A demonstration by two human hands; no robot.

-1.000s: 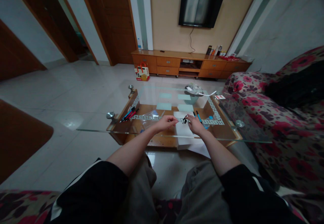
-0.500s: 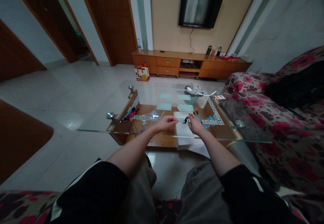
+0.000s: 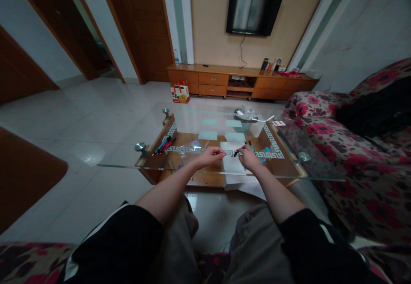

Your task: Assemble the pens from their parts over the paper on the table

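My left hand [image 3: 212, 156] is held over the near side of the glass coffee table [image 3: 189, 170], its thumb and fingertips pressed together. What they pinch, if anything, is too small to name. My right hand [image 3: 248, 157] is just to the right, fingers bent down and closed at a small black piece [image 3: 236, 153], perhaps a pen part. Beside the right fingers lies a blue pen [image 3: 251, 145]. Over at the table's left are several black, blue and red pens [image 3: 163, 145]. Clear plastic packaging [image 3: 189, 150] lies left of my left hand.
White paper [image 3: 231, 168] shows on the wooden shelf beneath the glass. A basket [image 3: 245, 123] with a bag in it stands beyond the table, and a red-and-white card [image 3: 278, 123] lies at the right. A flowered sofa [image 3: 340, 147] borders the right side.
My right hand's fingers have drawn slightly closer together and lower onto the small black piece. My left hand stays nearly where it was.
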